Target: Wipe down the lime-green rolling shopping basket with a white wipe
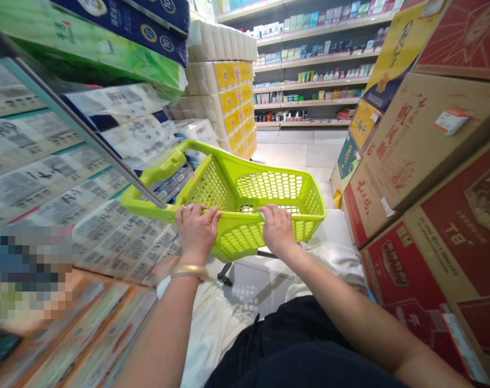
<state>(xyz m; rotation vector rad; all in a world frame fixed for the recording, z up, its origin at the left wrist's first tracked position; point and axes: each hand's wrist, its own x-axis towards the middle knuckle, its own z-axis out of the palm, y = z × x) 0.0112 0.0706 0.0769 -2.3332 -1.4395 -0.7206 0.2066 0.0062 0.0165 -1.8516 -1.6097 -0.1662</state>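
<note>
Between toilet paper and cartons, the left hand and right hand each clasp a green basket's near rim. Both close tightly, its handle left free

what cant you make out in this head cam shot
Head view:
Far shelf goods: labels too small to read.
Pixelated patch: blurred, hiding whatever lies at lower left.
Red-printed cartons: cut off by the right edge.
Lime-green basket: rim hidden under the left hand and right hand.

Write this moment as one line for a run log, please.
object: lime-green plastic shopping basket | left hand: on rim | right hand: on rim | beside: toilet paper packs; cardboard cartons
</note>
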